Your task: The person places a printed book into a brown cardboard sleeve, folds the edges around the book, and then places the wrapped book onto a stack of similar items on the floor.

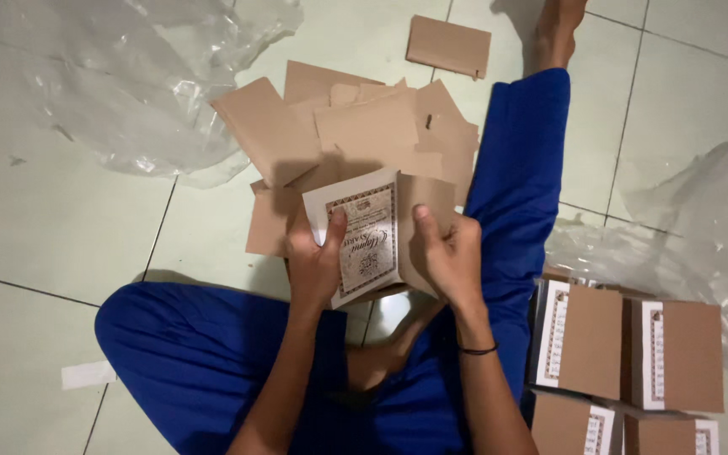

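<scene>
We've got a brown cardboard box with a white printed panel (370, 240) held dead centre, left hand (313, 261) and right hand (448, 257) both clamped on its sides, thumbs on top. Loose brown cardboard flats (355, 126) piled on the floor at 12 o'clock, finished boxes (625, 345) at 4 o'clock.

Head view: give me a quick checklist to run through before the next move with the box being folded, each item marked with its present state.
1. Both hands on the box: ok; left hand and right hand grip it.
2. Printed panel faces up: ok.
3. Box fully closed: cannot tell; the far side is hidden.
4. Flat cardboard blanks within reach: ok, piled just beyond the box.
5. Finished boxes kept apart: ok, grouped beside the right leg.
6. Plastic sheet off the blanks: not ok, its edge touches the pile.
</scene>
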